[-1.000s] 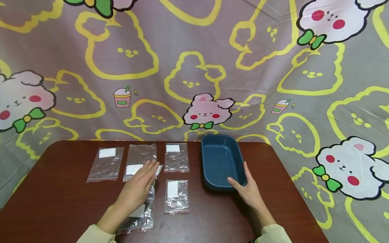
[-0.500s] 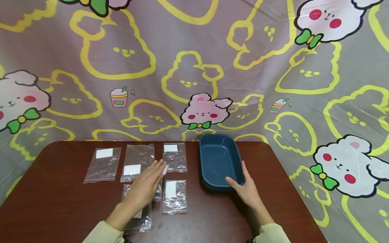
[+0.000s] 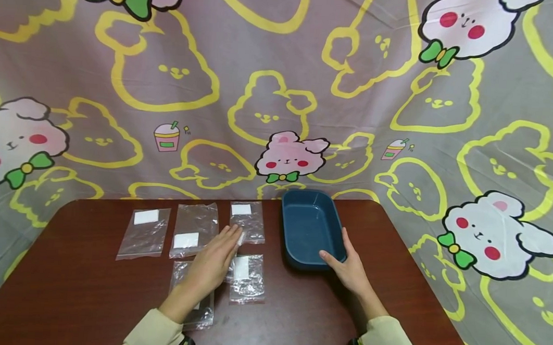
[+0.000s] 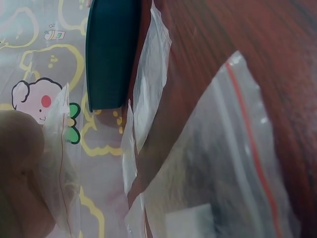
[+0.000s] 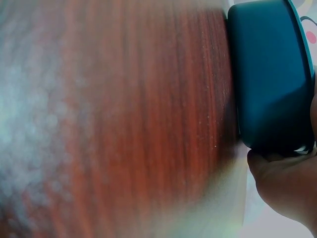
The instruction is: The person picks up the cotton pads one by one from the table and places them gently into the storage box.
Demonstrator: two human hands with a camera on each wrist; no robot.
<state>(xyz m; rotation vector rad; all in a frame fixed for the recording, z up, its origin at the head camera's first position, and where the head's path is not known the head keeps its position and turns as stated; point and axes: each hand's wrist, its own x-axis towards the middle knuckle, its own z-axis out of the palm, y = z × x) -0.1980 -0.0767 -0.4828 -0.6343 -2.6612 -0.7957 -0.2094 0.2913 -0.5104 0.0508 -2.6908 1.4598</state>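
My left hand (image 3: 213, 260) pinches a small clear zip-lock bag (image 4: 62, 173), seen hanging beside the fingers in the left wrist view. In the head view most of that bag is hidden behind the hand, and a white edge shows past the fingertips. The hand is over the gap between the other bags. On the right, my right hand (image 3: 353, 267) grips the near right corner of a dark blue plastic tub (image 3: 303, 231), thumb over the rim and fingers along the outer wall. Nothing shows inside the tub, whose side wall (image 5: 272, 74) fills the right wrist view's edge.
Several clear zip-lock bags with white labels lie on the brown table: a far left bag (image 3: 144, 236), a middle bag (image 3: 199, 220), a back bag (image 3: 251, 228), a front bag (image 3: 252, 291) and one partly under my left forearm (image 3: 203, 319). A patterned curtain (image 3: 204, 122) borders the table.
My left hand has moved to the right with its zip-lock bag, from over the middle bag toward the back and front bags. The right hand and the tub hold still.
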